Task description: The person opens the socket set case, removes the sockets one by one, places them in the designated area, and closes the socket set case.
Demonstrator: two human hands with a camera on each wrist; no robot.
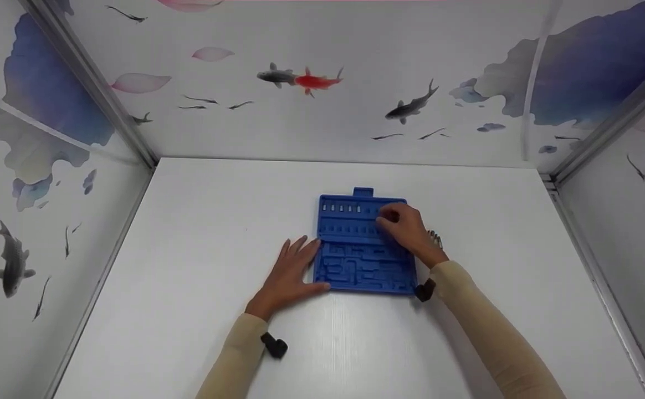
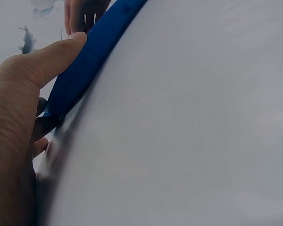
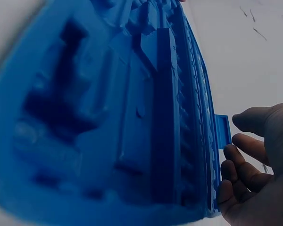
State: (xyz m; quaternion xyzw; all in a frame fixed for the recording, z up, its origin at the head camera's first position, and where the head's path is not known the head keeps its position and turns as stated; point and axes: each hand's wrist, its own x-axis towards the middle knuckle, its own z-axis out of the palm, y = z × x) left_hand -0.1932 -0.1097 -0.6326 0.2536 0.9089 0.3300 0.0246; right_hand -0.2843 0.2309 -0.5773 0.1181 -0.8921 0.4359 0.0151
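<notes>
Two hands work at one blue moulded tray (image 1: 364, 249), which lies flat near the middle of the white worktop (image 1: 189, 221), with bare surface open toward the near edge, both side edges and the far corners. Nearest, the left hand (image 1: 292, 274) lies flat with fingers spread, thumb pressed against the tray's near left corner. Farther in, the right hand (image 1: 408, 227) rests over the tray's far right part, fingers curled; whether they pinch anything I cannot tell. One small tab (image 1: 363, 192) juts from the tray's far edge.
</notes>
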